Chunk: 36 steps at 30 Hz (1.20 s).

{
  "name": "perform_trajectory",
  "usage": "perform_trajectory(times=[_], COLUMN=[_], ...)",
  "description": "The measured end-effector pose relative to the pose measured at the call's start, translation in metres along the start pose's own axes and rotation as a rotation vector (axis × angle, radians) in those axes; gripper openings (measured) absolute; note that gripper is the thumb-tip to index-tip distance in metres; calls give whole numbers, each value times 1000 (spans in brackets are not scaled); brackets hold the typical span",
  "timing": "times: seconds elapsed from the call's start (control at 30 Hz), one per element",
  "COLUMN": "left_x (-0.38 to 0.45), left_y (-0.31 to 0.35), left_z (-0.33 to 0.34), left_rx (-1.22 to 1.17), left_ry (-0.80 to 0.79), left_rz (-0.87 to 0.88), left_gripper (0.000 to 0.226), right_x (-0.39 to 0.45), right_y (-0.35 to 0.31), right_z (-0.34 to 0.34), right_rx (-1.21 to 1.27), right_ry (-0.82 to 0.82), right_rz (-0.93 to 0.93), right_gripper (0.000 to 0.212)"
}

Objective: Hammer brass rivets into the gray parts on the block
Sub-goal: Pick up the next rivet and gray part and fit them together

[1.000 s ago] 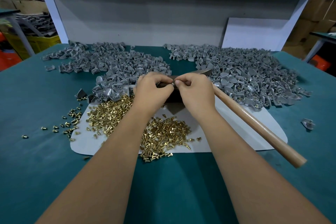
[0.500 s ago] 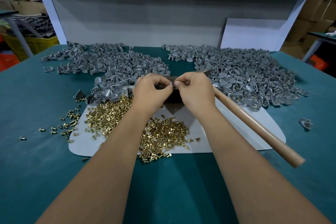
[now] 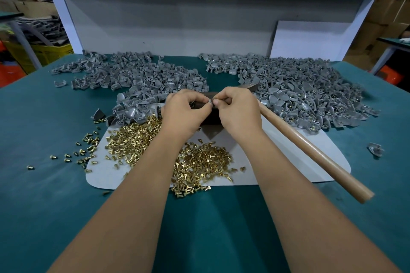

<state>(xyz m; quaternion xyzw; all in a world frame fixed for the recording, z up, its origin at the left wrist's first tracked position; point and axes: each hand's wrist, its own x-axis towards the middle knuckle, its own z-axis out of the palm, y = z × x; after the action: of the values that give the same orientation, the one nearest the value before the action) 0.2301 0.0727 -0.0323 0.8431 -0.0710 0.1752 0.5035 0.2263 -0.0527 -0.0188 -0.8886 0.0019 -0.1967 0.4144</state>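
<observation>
1. Fingertips of my left hand [image 3: 185, 111] and right hand [image 3: 237, 109] meet over the dark block [image 3: 210, 115], pinching something tiny that I cannot make out.
2. Brass rivets [image 3: 137, 139] lie at 7 o'clock of the block on the worktop [image 3: 44, 195].
3. Gray parts [image 3: 299, 88] heap at 2 o'clock.
4. Hammer [image 3: 310, 150] rests at 4 o'clock.

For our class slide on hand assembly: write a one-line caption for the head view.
Both hands, left and right, pinch a small gray part over the block, brass rivets below, hammer resting alongside.
</observation>
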Motion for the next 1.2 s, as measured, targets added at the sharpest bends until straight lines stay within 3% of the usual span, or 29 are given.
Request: perform_trajectory(times=[0.3, 0.57, 0.87, 1.2], left_x=[-1, 0, 0, 1], left_y=[0, -1, -1, -2], left_z=[-1, -1, 0, -1], left_rx=[-25, -15, -22, -8], left_ry=[-3, -4, -4, 0], left_rz=[-8, -22, 4, -1], left_gripper=[24, 21, 23, 24], right_x=[3, 5, 5, 4], right_y=[3, 6, 2, -1], right_z=[-1, -13, -3, 5], right_rx=[50, 401, 43, -154], right_ry=[-58, -12, 3, 56], right_rz=[-3, 117, -87, -76], right_gripper=[17, 18, 13, 15])
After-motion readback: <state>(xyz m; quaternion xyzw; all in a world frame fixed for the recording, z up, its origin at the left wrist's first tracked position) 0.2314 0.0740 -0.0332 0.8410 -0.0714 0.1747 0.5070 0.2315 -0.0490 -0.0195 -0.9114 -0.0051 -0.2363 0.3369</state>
